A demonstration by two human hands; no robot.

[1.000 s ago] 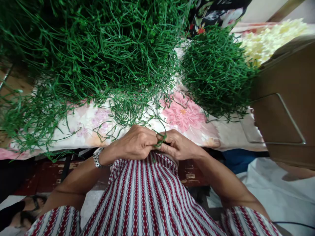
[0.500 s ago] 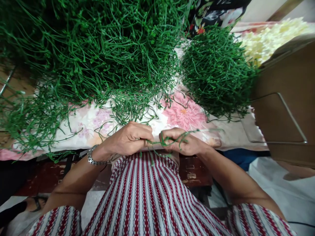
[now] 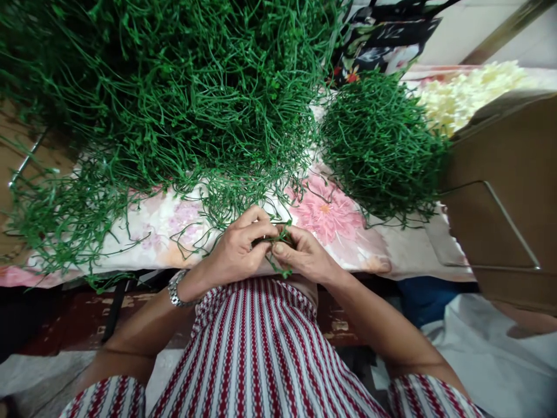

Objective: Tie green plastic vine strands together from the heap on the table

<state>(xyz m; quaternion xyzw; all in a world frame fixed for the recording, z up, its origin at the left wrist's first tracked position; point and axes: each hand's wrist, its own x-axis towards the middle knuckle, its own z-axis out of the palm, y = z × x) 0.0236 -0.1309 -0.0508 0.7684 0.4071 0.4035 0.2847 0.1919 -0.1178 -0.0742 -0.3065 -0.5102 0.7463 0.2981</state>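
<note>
Close to my waist, at the front edge of the table, both hands pinch thin green plastic-looking stems. My left hand, with a metal watch on its wrist, has thumb and fingers closed on them. Beside it, almost touching, my right hand grips the same stems between thumb and fingers. Small forked tips stick out above and below the fingertips; the rest is hidden by the fingers. Just beyond my hands lie loose stems at the edge of a large green heap.
A smaller pile of green stems sits at right on the flowered tablecloth. Pale yellow flowers lie behind it, near a black floral bag. A cardboard box with a wire handle stands at far right; more brown cardboard is at left.
My hands have come closer together and turned, thumbs now showing. The stems that trailed to the right over my right hand are now bunched between my fingertips. The view has shifted slightly.
</note>
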